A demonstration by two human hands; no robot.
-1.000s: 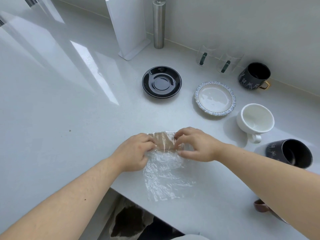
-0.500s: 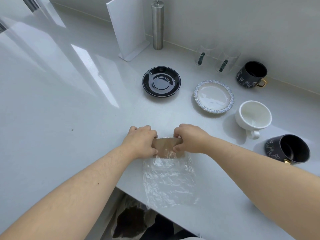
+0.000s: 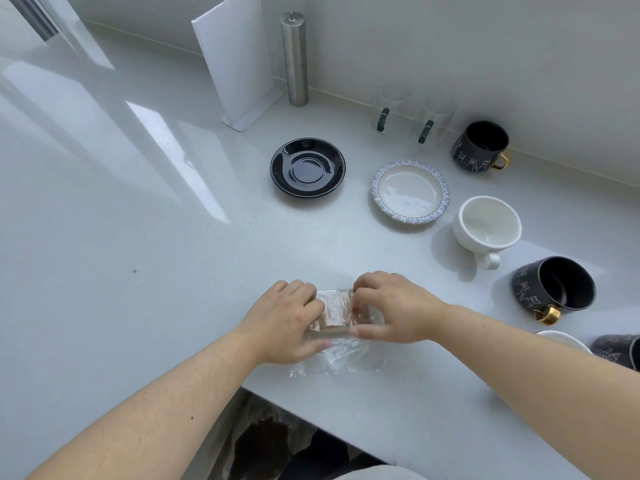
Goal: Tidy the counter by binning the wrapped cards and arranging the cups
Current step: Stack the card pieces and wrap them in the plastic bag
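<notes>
Presently: left hand (image 3: 287, 320) and right hand (image 3: 391, 306) are both gripping the film-wrapped cards (image 3: 334, 313) near the desk (image 3: 138, 237) front edge; advisably keeping film (image 3: 332, 358) taut, tucking ends.

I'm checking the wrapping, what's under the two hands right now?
Between the left hand and right hand sits a brown card stack in clear plastic wrap, which spreads over the counter toward the edge. The stack's ends are hidden by fingers.

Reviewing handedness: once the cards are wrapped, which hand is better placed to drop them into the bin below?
Probably the left hand: it grips the wrapped cards on the side nearer the bin under the counter edge; the right hand sits farther away, toward the cups.
</notes>
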